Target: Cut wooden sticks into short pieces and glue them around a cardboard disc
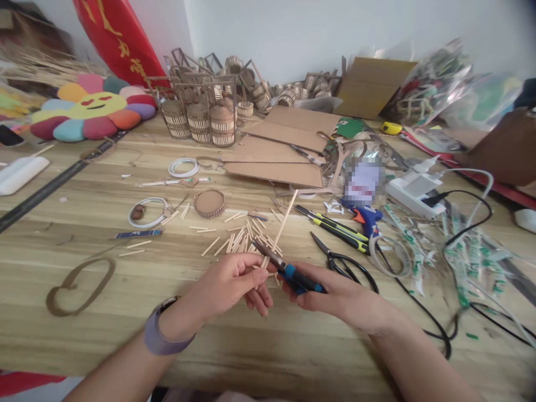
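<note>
Pliers [307, 281] in curled fingers of right hand [330, 287]; stick [286, 218] pinched thumb-to-finger in left hand [234, 283], near loose sticks [238, 242].

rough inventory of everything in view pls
flower cushion: one, multicoloured, back left
banner: one, red, back left
small baskets: many, brown-cream, back
cardboard: several pieces, brown, back
power strip: one, white, right
scraps: many, green-white, right
glue gun: one, blue, right
utility knife: one, yellow-black, right
scissors: one, black, right
tape roll: one, whitish, right
rings: two, white, left
strip: one, brown, front left
round base: one, brown, centre
short sticks: many, pale, centre
longer stick: one, pale, centre
pliers: one, blue-black, centre
table: one, pale wood, beneath
left hand: one, centre, holding longer stick
right hand: one, centre, holding pliers
</note>
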### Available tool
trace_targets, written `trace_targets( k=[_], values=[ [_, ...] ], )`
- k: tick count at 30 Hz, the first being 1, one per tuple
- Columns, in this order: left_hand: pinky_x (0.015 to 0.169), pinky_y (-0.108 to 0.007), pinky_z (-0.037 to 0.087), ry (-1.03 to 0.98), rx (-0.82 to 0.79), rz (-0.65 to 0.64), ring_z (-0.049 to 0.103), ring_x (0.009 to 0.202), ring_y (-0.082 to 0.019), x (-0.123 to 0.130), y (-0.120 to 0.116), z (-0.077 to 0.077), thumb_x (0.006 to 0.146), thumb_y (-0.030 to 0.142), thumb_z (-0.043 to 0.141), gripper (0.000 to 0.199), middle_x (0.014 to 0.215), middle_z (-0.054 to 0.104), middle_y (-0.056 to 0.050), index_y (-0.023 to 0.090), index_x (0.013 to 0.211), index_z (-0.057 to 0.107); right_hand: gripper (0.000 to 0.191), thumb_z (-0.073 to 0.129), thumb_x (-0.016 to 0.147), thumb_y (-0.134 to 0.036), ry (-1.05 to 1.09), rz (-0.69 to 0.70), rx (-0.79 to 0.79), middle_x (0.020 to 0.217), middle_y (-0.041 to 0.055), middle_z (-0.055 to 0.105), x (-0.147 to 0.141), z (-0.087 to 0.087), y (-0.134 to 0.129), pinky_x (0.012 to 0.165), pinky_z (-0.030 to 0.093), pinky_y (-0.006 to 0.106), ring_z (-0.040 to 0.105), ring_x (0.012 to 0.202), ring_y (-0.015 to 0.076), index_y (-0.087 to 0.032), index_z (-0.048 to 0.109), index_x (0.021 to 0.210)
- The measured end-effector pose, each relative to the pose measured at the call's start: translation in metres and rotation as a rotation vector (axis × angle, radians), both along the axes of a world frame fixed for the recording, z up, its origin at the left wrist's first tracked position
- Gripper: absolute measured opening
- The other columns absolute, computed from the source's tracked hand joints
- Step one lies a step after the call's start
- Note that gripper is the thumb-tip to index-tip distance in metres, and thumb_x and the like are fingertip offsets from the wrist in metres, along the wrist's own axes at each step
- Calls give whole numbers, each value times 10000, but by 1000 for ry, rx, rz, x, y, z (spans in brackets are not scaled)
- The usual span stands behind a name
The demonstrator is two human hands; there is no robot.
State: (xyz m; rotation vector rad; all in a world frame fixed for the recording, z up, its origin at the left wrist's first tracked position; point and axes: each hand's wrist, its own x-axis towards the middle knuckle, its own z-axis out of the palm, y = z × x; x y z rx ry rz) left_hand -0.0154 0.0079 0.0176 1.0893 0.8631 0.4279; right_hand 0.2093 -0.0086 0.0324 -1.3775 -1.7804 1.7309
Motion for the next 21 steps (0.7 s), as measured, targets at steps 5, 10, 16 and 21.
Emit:
trace_targets(
  k=[5, 10, 16, 21],
  values=[
    [490, -195, 446, -25, -21, -25, 651, 504, -124, 1, 0, 0, 823, 495, 640, 353, 617, 669, -9, 148, 883, 611, 325, 611, 742, -304, -2, 20, 4, 927, 31, 624, 1, 2, 0, 789, 465, 337, 553, 880, 204, -187, 635, 1044],
    [474, -189, 459, -60, -47, -31, 638, 481, -116, 0, 0, -3, 818, 502, 649, 359, 604, 670, -9, 149, 883, 635, 326, 598, 732, -318, -10, 45, -11, 941, 39, 623, 2, 6, -1, 786, 474, 346, 555, 885, 209, -179, 626, 1026],
    [461, -182, 448, -68, -62, -50, 632, 467, -113, 0, 0, -3, 803, 527, 661, 394, 595, 665, -10, 145, 902, 668, 332, 604, 730, -316, -23, 60, 19, 956, 42, 630, 0, 7, -1, 768, 485, 329, 566, 894, 211, -182, 620, 1034],
    [450, -179, 450, -63, -66, -60, 631, 457, -115, -1, 0, -4, 797, 541, 661, 409, 584, 662, -13, 140, 877, 665, 314, 573, 746, -287, -84, 97, 69, 951, 45, 617, -2, 6, -2, 788, 465, 332, 551, 879, 208, -179, 599, 1039]
  ],
)
